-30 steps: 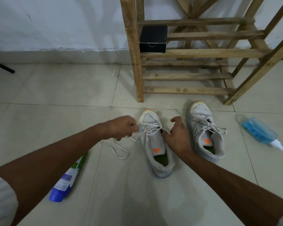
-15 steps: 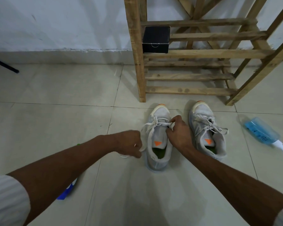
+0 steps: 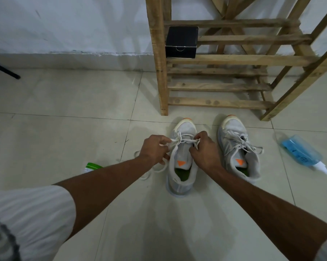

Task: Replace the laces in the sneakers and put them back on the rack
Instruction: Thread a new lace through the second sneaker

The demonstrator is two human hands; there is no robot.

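I can read no word or number here. Right of the rack, the dark print on the blue bottle is too small; left of it, the white label on the green bottle blurs. The left sneaker and right sneaker each bear an orange triangle on the tongue.

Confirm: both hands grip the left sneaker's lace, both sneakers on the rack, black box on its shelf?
No. Head view: left sneaker and right sneaker stand on the floor before the wooden rack, not on it. Left hand and right hand do grip the lace; black box is shelved.
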